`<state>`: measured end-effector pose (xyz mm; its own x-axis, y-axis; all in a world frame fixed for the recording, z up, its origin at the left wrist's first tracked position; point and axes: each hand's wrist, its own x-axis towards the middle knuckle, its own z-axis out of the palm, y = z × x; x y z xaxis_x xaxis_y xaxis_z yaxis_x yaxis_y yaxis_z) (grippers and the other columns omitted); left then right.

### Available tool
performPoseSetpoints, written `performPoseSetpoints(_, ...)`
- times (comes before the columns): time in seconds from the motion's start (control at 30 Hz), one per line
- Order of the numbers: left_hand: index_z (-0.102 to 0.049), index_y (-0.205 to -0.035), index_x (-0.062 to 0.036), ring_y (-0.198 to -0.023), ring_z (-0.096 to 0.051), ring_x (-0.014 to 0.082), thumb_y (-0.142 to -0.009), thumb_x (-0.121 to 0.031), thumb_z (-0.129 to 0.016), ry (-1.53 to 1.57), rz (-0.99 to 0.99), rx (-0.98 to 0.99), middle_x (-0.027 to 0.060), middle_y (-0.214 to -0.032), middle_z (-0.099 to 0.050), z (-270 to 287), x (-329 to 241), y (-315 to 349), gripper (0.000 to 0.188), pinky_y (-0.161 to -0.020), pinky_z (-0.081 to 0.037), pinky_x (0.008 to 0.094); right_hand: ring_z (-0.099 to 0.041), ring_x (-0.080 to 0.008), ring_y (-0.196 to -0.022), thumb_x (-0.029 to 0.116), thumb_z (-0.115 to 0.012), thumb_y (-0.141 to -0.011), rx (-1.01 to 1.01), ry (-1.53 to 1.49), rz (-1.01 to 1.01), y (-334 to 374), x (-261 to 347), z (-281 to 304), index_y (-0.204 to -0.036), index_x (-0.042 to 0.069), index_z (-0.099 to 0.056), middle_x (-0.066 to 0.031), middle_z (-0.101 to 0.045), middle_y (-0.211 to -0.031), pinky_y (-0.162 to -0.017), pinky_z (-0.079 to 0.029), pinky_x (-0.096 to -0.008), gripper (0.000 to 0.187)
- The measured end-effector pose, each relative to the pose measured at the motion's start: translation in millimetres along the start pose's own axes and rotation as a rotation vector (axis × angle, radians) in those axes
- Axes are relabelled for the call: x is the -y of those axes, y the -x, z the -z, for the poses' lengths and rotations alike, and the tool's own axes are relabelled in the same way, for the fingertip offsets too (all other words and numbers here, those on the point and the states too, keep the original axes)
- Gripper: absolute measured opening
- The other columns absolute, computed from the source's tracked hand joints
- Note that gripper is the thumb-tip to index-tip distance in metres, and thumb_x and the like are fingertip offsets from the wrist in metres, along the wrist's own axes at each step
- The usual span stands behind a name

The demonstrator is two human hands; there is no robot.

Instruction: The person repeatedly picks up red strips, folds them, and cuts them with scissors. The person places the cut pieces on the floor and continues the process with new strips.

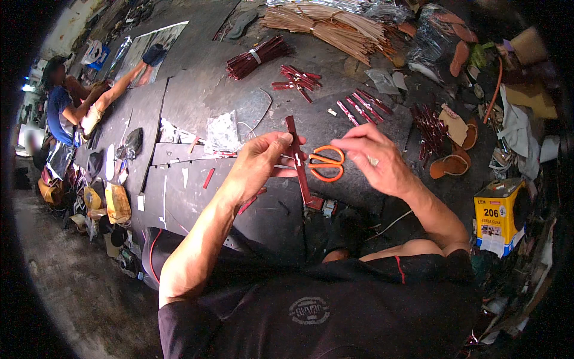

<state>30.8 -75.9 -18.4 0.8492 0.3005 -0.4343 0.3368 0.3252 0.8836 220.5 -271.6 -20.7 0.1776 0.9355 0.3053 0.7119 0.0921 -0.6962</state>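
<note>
My left hand (258, 163) pinches a long dark red strap (298, 158), held upright over the dark worktable (197, 90). My right hand (375, 157) grips a pair of scissors with orange handles (326, 163), their blades pointing left at the strap. The two hands are close together above the table's near edge. Small red scraps (208, 178) lie on the table below my left hand.
Cut red strap pieces (361, 107) and a tied red bundle (257, 57) lie further back, with tan strips (326, 24) behind. Sandal soles (449, 164) and a yellow tin (499, 212) sit at right. Another person (66, 105) sits at far left.
</note>
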Motion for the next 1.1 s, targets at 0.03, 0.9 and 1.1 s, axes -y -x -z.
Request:
performPoseSetpoints(0.03,-0.060,-0.120,-0.0012,-0.090,-0.066,0.0165,-0.100,-0.040,-0.051,0.018,0.004,-0.003,0.0119,-0.109,-0.066,-1.0,0.8,0.5,0.044,-0.082,-0.057,0.0325,-0.060,-0.0262,-0.095,-0.004,-0.060,-0.086,0.020,-0.023,0.097,-8.0,6.3,-4.3,-0.118,0.010,-0.067,-0.0109,-0.058,-0.103,-0.082,-0.050,-0.0356,0.035)
performPoseSetpoints(0.9,-0.065,-0.110,0.0001,-0.082,-0.066,0.0117,-0.104,-0.029,-0.049,-0.011,-0.014,0.002,0.0062,-0.092,-0.068,2.6,-1.0,8.1,0.034,-0.076,-0.058,0.0278,-0.055,-0.0260,-0.104,0.008,-0.075,-0.075,0.122,0.223,0.452,-26.1,7.8,-34.0,-0.116,0.021,-0.070,-0.0026,-0.057,-0.108,-0.101,-0.044,-0.0454,0.044)
performPoseSetpoints(1.1,-0.065,-0.110,0.0004,-0.083,-0.066,0.0122,-0.104,-0.029,-0.049,-0.035,-0.029,0.020,0.0065,-0.092,-0.068,-0.1,0.6,6.3,0.034,-0.076,-0.059,0.0286,-0.053,-0.0282,-0.106,0.006,-0.072,-0.075,0.079,0.267,0.415,-29.7,-0.6,-35.0,-0.117,0.021,-0.069,-0.0027,-0.056,-0.109,-0.100,-0.042,-0.0449,0.045)
